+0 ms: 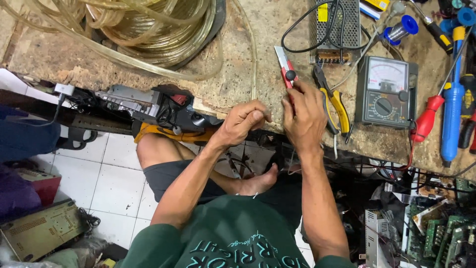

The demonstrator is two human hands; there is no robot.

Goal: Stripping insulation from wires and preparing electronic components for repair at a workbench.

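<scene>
gripping one red utility knife, right hand clamped; left hand fisted; one multimeter.

A yellow label sits on the grey metal box at the tabletop's far edge; a yellow package lies just right.

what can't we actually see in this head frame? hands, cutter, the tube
- Head view: right hand covers the rear of the red utility knife; grip not visible.
- Head view: left hand is fisted; whether it pinches the clear tube is hidden by its fingers.
- Head view: tubing coil is cut off by the top edge.
- Head view: multimeter dial markings are too small to read.
</scene>
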